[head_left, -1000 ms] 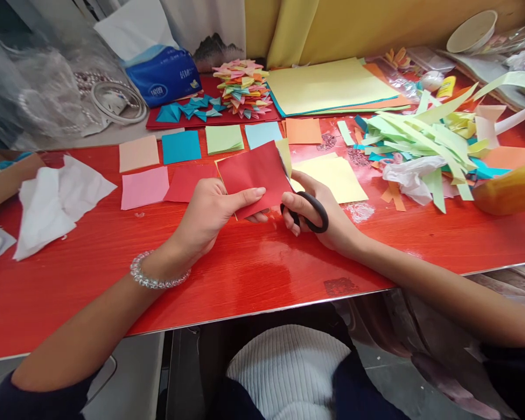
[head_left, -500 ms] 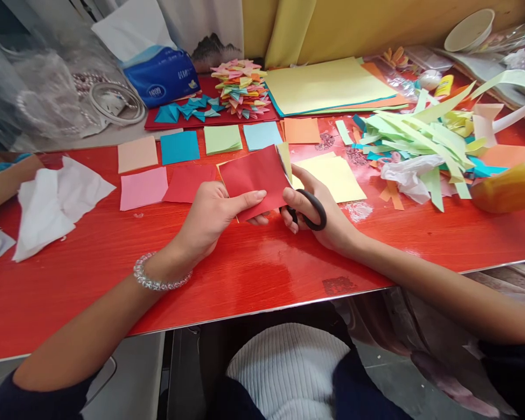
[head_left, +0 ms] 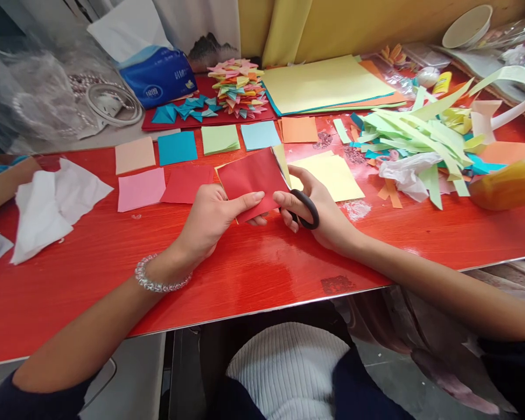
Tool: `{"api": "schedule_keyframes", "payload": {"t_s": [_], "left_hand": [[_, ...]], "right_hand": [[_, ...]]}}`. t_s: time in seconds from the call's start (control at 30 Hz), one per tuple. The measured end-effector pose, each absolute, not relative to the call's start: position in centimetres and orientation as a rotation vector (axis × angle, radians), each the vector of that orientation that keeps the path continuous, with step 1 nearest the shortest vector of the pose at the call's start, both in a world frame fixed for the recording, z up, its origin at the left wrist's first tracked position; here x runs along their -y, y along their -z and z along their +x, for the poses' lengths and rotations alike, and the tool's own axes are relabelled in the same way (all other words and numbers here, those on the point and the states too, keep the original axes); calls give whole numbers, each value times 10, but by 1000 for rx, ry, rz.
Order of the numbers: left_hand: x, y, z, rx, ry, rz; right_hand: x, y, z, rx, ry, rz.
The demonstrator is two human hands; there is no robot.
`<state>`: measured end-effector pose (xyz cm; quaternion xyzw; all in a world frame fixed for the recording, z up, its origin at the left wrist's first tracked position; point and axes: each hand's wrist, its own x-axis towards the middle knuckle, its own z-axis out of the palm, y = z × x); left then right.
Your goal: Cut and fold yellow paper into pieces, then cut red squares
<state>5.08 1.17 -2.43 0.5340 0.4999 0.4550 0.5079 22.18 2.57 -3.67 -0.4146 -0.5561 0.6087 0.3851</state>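
My left hand [head_left: 219,219] pinches a red sheet of paper [head_left: 250,175], thumb on top and fingers beneath. A thin yellow edge shows under the red sheet's left side. In my right hand [head_left: 317,204] are scissors [head_left: 306,209] with black handles, their blades along the right edge of the red paper. A pale yellow strip [head_left: 280,160] stands up beside that edge. Behind the hands lie square paper stacks: pink [head_left: 141,189], red [head_left: 188,184], peach [head_left: 135,156], blue [head_left: 177,147], green [head_left: 220,139], light blue [head_left: 260,135], orange [head_left: 299,129] and yellow [head_left: 332,179].
Green paper strips [head_left: 420,137] and other scraps heap at the right. A folded-paper stack [head_left: 238,87], large yellow sheets [head_left: 324,84] and a blue tissue pack [head_left: 157,79] stand at the back. White tissues [head_left: 48,204] lie left. The red table's front edge [head_left: 262,309] is near my body.
My right hand has shifted slightly left with the scissors, its thumb now against the red paper's right side. My left hand keeps its hold; the whole view has shifted slightly.
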Motion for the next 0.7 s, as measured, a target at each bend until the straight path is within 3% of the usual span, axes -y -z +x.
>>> {"api": "schedule_keyframes", "payload": {"t_s": [0.7], "left_hand": [[-7,28,57,-1102,-1025,1305]], "right_hand": [[-27,34,221,1330,-1566,-1102]]}}
